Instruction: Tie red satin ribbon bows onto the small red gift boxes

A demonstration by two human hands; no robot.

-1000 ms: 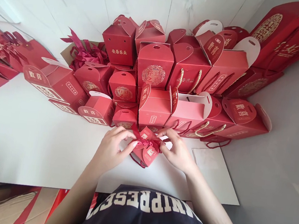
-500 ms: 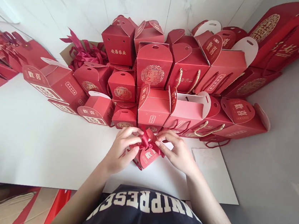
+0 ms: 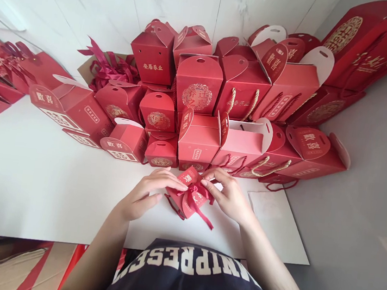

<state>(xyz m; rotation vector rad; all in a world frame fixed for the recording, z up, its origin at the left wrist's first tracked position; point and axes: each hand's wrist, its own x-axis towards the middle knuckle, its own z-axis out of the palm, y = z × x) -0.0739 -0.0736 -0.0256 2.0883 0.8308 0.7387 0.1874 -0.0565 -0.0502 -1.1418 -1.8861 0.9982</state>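
A small red gift box (image 3: 186, 204) stands on the white table between my hands, with Chinese characters on its rounded top flaps. Across its top lies a dark red satin ribbon (image 3: 195, 189) tied in a bow, one tail hanging over the near side. My left hand (image 3: 146, 191) is open, its thumb apart and its fingers stretched out; a fingertip touches the ribbon by the knot. At the bow's right side, my right hand (image 3: 223, 192) has thumb and forefinger closed on the ribbon. A red cord handle (image 3: 174, 207) hangs at the box's left.
Stacked red gift boxes (image 3: 199, 138) fill the back of the white table (image 3: 52, 185). Loose satin ribbons (image 3: 114, 73) spill from a carton behind them. Red bags (image 3: 41, 69) stand at far left. A grey wall (image 3: 359, 192) bounds the right; cardboard (image 3: 15, 264) lies below the table edge.
My left hand has let go of the ribbon and moved left, its fingers straightening. A ribbon tail now hangs towards me over the box. My right hand has barely moved.
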